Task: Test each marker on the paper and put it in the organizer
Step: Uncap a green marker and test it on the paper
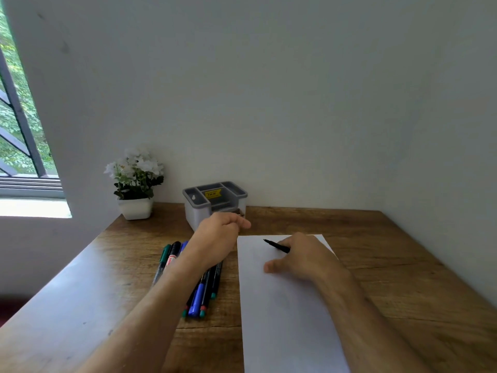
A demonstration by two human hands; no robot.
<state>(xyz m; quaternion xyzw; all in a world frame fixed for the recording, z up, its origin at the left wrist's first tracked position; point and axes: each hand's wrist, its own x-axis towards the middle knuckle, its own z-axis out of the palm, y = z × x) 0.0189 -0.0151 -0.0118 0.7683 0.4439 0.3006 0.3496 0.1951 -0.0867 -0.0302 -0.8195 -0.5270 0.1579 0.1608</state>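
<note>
A white sheet of paper [285,313] lies lengthwise on the wooden desk [390,265]. My right hand [301,258] rests on its far end and holds a black marker [277,246] with the uncapped tip pointing left, just over the sheet. My left hand [219,234] hovers closed in front of the grey organizer [215,201]; what it holds, if anything, is hidden. Several markers [200,289] in green, black, blue and red lie side by side under my left forearm, left of the paper.
A white pot of white flowers [135,184] stands at the desk's back left corner, next to the organizer. White walls close in behind and on the right. A window [18,135] is at far left.
</note>
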